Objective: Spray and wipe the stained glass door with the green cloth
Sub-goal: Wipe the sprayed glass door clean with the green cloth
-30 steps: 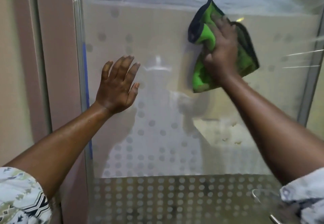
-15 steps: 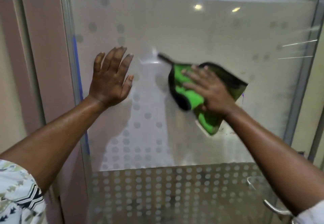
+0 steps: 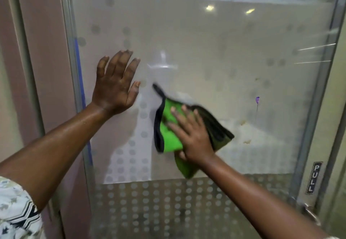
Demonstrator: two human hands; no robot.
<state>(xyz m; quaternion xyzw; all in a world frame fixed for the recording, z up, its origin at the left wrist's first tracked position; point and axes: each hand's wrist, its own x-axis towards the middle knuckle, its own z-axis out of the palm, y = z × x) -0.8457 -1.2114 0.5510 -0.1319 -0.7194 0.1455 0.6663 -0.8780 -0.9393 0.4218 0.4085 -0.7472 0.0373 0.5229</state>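
The glass door (image 3: pixel 215 55) fills the view, frosted with rows of dots. My right hand (image 3: pixel 192 136) presses the green cloth (image 3: pixel 169 136), which has a dark trim and a small loop, flat against the lower middle of the pane. My left hand (image 3: pixel 116 83) rests flat on the glass to the left of the cloth, fingers spread and holding nothing. A purple mark (image 3: pixel 257 100) and yellowish spots (image 3: pixel 246 141) sit on the glass to the right of the cloth. No spray bottle is in view.
A metal frame (image 3: pixel 318 107) edges the door on the right, carrying a PULL sign (image 3: pixel 314 178) and a metal handle (image 3: pixel 310 214) below it. A pinkish wall or frame panel (image 3: pixel 43 70) stands to the left of the door.
My right hand has swept the cloth from the upper right of the pane down to the lower middle. The left hand has stayed flat on the glass.
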